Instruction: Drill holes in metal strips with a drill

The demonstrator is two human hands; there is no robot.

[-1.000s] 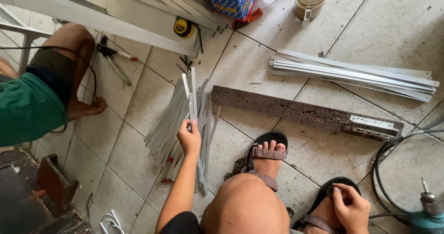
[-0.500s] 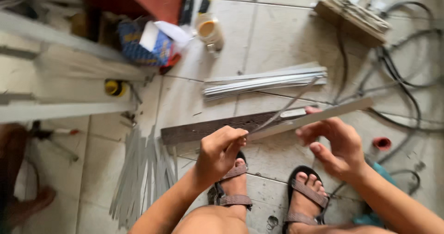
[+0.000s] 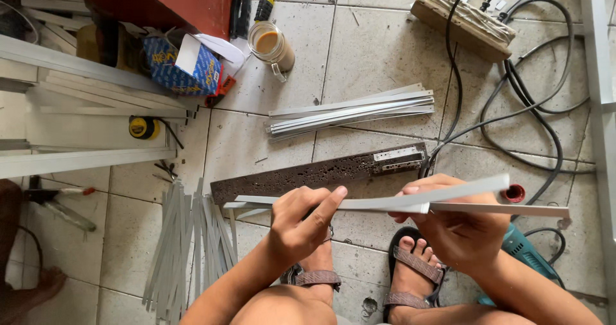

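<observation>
Nearest, above two sandalled feet, the left hand pinches one end of the metal strips while the right hand wraps closed around their middle; they lie level across. Just beyond sits a brown perforated board, then a bundle of strips. Farthest, a glass mug holds milky brown drink.

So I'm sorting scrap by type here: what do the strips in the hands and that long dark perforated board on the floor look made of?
The strips held by the left hand and right hand look like thin aluminium: pale grey, matte, straight-edged, with a faint sheen. The dark board looks like wood or a wood composite, brown and riddled with drill holes; which one is hard to tell.
</observation>
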